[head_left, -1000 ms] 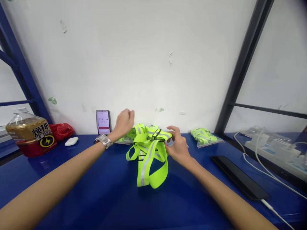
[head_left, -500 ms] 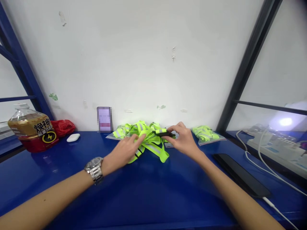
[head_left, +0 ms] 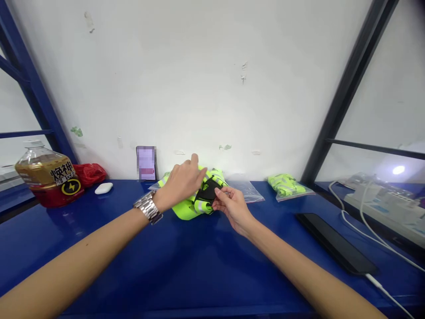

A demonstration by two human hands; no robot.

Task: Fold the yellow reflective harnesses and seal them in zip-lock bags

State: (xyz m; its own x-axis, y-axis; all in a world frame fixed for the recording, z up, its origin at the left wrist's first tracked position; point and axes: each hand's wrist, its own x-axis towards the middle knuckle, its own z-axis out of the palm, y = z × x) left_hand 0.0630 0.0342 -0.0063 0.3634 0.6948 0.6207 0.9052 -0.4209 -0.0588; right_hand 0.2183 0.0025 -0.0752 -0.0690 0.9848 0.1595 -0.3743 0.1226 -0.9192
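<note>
A fluorescent yellow-green reflective strap vest (head_left: pixel 187 210) with grey stripes lies bunched in the middle of the blue table. My right hand (head_left: pixel 234 206) pinches the edge of its black panel (head_left: pixel 208 190) between thumb and fingers. Over the left part of the bundle is my left hand (head_left: pixel 182 181), a metal watch on its wrist. Its thumb and index finger are apart, while the other fingers are mostly hidden. Behind my right hand lies a clear plastic zip bag (head_left: pixel 247 190). Another bag edge (head_left: pixel 153 187) shows left of the bundle.
A bagged yellow-green vest (head_left: pixel 286 184) lies at the back right. Nearby are a black phone (head_left: pixel 335 241) on a white cable and a power strip (head_left: pixel 392 208). At left stand a drink bottle (head_left: pixel 49 177), red plastic bag (head_left: pixel 89 174), white case (head_left: pixel 104 188) and upright phone (head_left: pixel 146 164).
My right hand has moved left and down with the black panel, which now faces me. The loose straps are gathered into a tighter bundle. My left hand has risen slightly over it.
</note>
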